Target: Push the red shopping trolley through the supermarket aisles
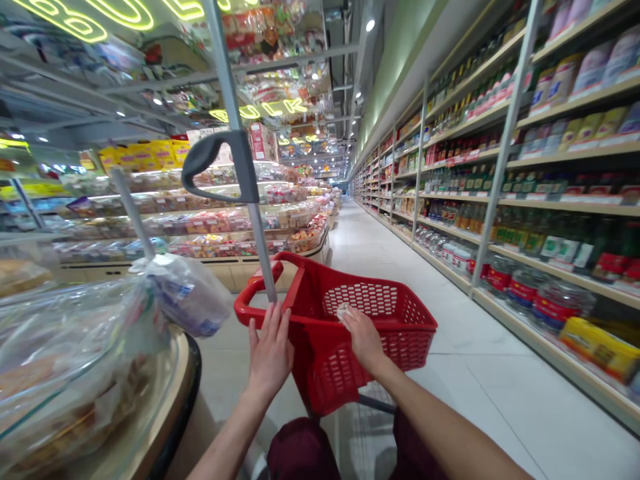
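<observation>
A red plastic rolling shopping basket [320, 347] stands in front of my knees, with perforated sides and a grey pull rod [261, 247] rising from its near left end. The rod ends in a dark grey loop handle [253, 167]. My left hand [273, 353] rests against the basket's rim beside the foot of the rod, fingers stretched out and holding nothing. At the long near rim, my right hand [364, 339] presses a small crumpled white wipe [344, 311] under its fingertips. Part of the wipe is hidden by the fingers. No goods show inside the basket.
Close on my left is a rounded display counter [187, 373] with bagged goods; a roll of plastic bags [187, 290] hangs on a post. Stepped bulk bins [210, 220] stand beyond. Tall bottle shelves [493, 200] line the right side of a white tiled aisle [365, 233].
</observation>
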A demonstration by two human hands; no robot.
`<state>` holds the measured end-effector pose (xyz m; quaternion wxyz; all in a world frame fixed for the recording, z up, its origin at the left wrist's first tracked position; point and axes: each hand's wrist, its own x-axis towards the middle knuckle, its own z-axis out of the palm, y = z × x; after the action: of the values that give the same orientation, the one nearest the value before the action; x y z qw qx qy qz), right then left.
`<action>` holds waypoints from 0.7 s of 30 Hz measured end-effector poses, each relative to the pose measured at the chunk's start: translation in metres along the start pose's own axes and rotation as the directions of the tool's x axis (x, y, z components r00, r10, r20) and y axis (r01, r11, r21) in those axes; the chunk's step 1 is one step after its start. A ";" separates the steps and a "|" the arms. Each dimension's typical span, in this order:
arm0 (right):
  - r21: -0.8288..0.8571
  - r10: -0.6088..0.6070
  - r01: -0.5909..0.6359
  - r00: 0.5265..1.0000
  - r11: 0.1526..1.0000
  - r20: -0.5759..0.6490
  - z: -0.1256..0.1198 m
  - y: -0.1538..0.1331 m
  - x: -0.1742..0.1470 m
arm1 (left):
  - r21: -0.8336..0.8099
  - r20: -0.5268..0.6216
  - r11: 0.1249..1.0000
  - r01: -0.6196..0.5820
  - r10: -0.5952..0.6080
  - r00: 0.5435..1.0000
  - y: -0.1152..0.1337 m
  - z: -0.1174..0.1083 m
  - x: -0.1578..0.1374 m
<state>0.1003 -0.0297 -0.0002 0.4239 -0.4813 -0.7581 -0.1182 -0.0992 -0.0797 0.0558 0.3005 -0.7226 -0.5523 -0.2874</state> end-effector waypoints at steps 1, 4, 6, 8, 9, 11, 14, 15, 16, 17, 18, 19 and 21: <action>-0.002 0.022 -0.022 1.000 1.000 -0.007 -0.002 0.002 -0.001 | -0.013 0.012 0.999 -0.032 0.032 0.999 0.007 0.003 0.002; 0.023 -0.019 0.019 1.000 1.000 -0.022 0.002 -0.009 -0.001 | -0.024 0.113 0.998 -0.057 0.059 0.992 0.028 0.014 0.009; 0.036 -0.065 0.066 0.997 0.997 -0.027 0.007 -0.012 -0.002 | -0.006 0.182 0.999 -0.042 0.042 0.982 0.035 0.023 0.012; 0.025 -0.076 0.077 0.996 0.997 -0.036 0.008 -0.001 -0.008 | 0.009 0.209 0.999 -0.053 0.050 0.977 0.035 0.029 0.013; 0.011 -0.061 0.061 0.997 0.998 -0.048 0.006 0.010 -0.013 | 0.012 0.210 0.998 -0.067 0.063 0.976 0.034 0.031 0.014; -0.027 0.006 -0.008 0.996 1.000 -0.091 0.001 0.033 -0.022 | 0.018 0.204 0.997 -0.075 0.070 0.977 0.033 0.035 0.013; -0.040 0.081 -0.086 0.990 0.996 -0.119 -0.002 0.048 -0.026 | 0.012 0.232 0.997 -0.072 0.068 0.970 0.045 0.044 0.010; -0.028 0.072 -0.075 0.992 0.997 -0.101 -0.001 0.047 -0.025 | 0.003 0.253 0.997 -0.080 0.077 0.965 0.052 0.048 0.009; -0.013 0.048 -0.050 0.996 0.999 -0.074 0.000 0.044 -0.024 | -0.007 0.273 0.996 -0.088 0.087 0.958 0.059 0.053 0.008; -0.004 0.020 -0.020 0.999 1.000 -0.046 0.001 0.043 -0.024 | -0.013 0.289 0.996 -0.092 0.092 0.953 0.066 0.058 0.007; -0.005 -0.002 0.001 1.000 1.000 -0.026 0.001 0.044 -0.025 | -0.013 0.301 0.996 -0.089 0.089 0.950 0.071 0.063 0.006; -0.020 -0.010 0.009 1.000 1.000 -0.017 0.000 0.048 -0.027 | -0.011 0.308 0.996 -0.085 0.084 0.948 0.075 0.066 0.005; -0.082 0.025 -0.028 0.999 0.996 -0.041 -0.006 0.063 -0.033 | -0.015 0.319 0.996 -0.090 0.090 0.943 0.078 0.072 0.003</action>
<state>0.1621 -0.0218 -0.0361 0.4203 -0.5058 -0.7376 -0.1532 -0.0169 -0.0399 0.0023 0.2199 -0.7839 -0.5602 -0.1526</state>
